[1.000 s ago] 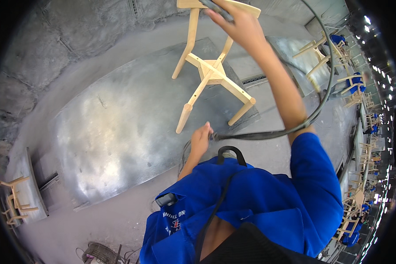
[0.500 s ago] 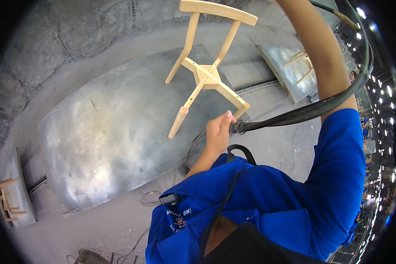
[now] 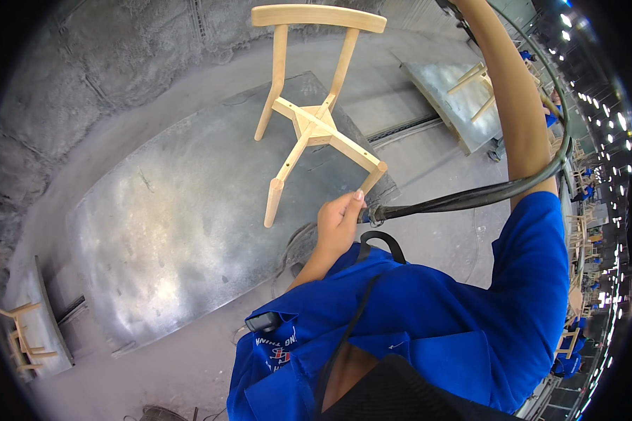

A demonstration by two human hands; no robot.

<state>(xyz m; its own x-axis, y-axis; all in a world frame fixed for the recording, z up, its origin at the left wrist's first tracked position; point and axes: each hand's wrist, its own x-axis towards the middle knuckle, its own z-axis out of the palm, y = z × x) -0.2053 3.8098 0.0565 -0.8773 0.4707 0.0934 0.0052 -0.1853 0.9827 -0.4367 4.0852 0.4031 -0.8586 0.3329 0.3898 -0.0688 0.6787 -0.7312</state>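
Observation:
A pale wooden chair frame (image 3: 314,126) with a curved backrest, crossed rails and no seat panel stands over the metal table. My left hand (image 3: 338,221) is closed around the lower end of its near right leg (image 3: 374,181), with the thumb along the wood. A bundle of dark hoses (image 3: 463,201) runs just right of that hand and up past my raised right arm. My right forearm (image 3: 516,91) reaches to the upper edge, where the hand is cut off from view. Beside the wrist a small dark object (image 3: 459,17) shows, too little of it to name.
The grey metal table (image 3: 168,231) spreads beneath and left of the chair. Another metal table (image 3: 456,105) with chair parts stands at the far right, and one more chair frame (image 3: 22,337) at the far left. A rough grey wall (image 3: 84,77) rises behind. People and chairs fill the right rim.
In the picture, the chair frame and my left hand have shifted left, and the backrest leans less. My right arm has moved left too; a dark object now shows by its wrist.

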